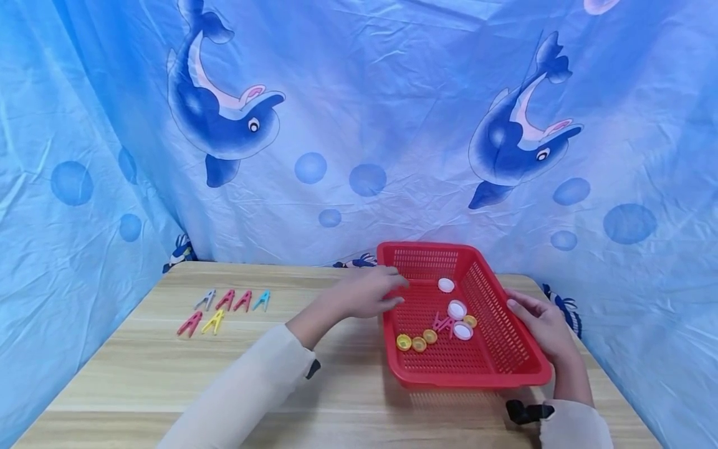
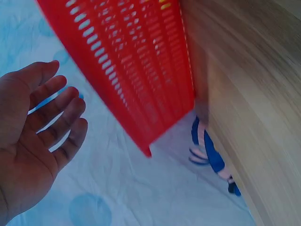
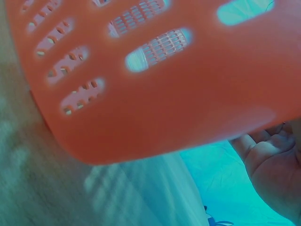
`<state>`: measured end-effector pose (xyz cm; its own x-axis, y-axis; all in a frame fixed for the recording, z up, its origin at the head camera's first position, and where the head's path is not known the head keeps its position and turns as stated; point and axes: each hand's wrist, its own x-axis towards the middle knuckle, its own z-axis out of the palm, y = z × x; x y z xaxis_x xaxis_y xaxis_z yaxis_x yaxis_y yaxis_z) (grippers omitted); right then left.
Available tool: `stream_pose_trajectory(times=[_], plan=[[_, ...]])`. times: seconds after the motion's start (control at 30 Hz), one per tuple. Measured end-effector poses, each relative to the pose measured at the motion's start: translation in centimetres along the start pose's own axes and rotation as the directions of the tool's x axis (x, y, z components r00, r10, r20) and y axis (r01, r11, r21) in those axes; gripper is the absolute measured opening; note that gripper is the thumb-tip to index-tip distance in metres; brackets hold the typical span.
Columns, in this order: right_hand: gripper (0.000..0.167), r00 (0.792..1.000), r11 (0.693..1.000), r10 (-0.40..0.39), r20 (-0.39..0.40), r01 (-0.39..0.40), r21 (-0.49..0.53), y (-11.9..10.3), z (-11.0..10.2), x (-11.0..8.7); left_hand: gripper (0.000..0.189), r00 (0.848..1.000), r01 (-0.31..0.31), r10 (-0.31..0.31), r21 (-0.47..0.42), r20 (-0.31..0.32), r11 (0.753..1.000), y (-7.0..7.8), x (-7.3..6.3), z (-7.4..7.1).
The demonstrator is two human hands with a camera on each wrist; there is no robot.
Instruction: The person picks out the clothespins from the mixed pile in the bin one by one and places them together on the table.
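A red plastic basket (image 1: 471, 379) with slotted walls is on the right side of the table. My right hand (image 1: 541, 327) grips its right rim, thumb over the edge and fingers outside. My left hand (image 1: 373, 292) hovers by the left rim, fingers relaxed and holding nothing; the left wrist view shows a gap between palm and basket wall. Inside the basket lie several yellow caps (image 1: 419, 344), white caps (image 1: 445, 285) and pink clothespins (image 1: 443, 324). In the right wrist view, the basket wall (image 3: 188, 108) hides part of the right hand.
On the left of the wooden table (image 1: 140, 374) lie several clothespins: red ones (image 1: 190, 323), a yellow one (image 1: 214, 321), a blue one (image 1: 262, 300) and a grey one (image 1: 205, 299). A blue dolphin-print curtain (image 1: 359, 125) hangs behind and along both sides.
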<state>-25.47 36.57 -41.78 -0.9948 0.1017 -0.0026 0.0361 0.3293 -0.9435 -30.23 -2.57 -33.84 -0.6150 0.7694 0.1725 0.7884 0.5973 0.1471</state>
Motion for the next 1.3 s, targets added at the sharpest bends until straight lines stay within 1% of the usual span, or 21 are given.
stream_pose_trajectory(times=[0.23,0.37,0.43,0.5,0.6,0.7,0.97,1.2,1.3], plan=[[0.075,1.0,1.0,-0.01,0.003,0.01,0.0,0.0,0.0,-0.1,0.039,0.996,-0.063,0.066,-0.034,0.068,0.997,1.9,2.1,1.3],[0.075,1.0,1.0,-0.014,0.005,0.014,0.0,0.0,0.0,0.0,0.04,0.987,-0.121,0.123,-0.025,0.104,0.992,2.6,3.7,2.5],[0.075,1.0,1.0,-0.016,0.005,0.016,0.001,0.0,-0.1,0.0,0.043,0.983,-0.133,0.134,-0.023,0.126,0.991,2.9,4.4,3.1],[0.075,1.0,1.0,-0.016,0.006,0.016,-0.001,0.0,-0.1,0.0,0.046,0.98,-0.128,0.131,-0.028,0.15,0.991,3.2,5.0,3.6],[0.074,1.0,1.0,-0.022,0.007,0.022,-0.003,0.1,-0.1,0.0,0.052,0.977,-0.104,0.108,-0.034,0.183,0.994,3.4,5.7,4.2],[0.074,1.0,1.0,-0.02,0.007,0.02,0.0,0.1,-0.1,0.0,0.053,0.972,-0.085,0.091,-0.039,0.218,0.996,3.6,6.5,4.8],[0.074,1.0,1.0,-0.023,0.02,0.023,0.01,0.1,-0.2,0.2,0.056,0.95,-0.026,0.037,-0.038,0.311,0.999,3.7,7.8,5.9],[0.074,0.999,0.999,-0.048,0.01,0.048,-0.002,0.0,-0.2,0.1,0.058,0.924,-0.026,0.023,0.002,0.382,1.0,3.7,8.6,6.5],[0.073,0.999,0.999,-0.045,0.01,0.045,0.003,0.0,-0.1,0.1,0.06,0.917,-0.002,-0.003,0.01,0.399,1.0,3.5,8.9,6.9]])
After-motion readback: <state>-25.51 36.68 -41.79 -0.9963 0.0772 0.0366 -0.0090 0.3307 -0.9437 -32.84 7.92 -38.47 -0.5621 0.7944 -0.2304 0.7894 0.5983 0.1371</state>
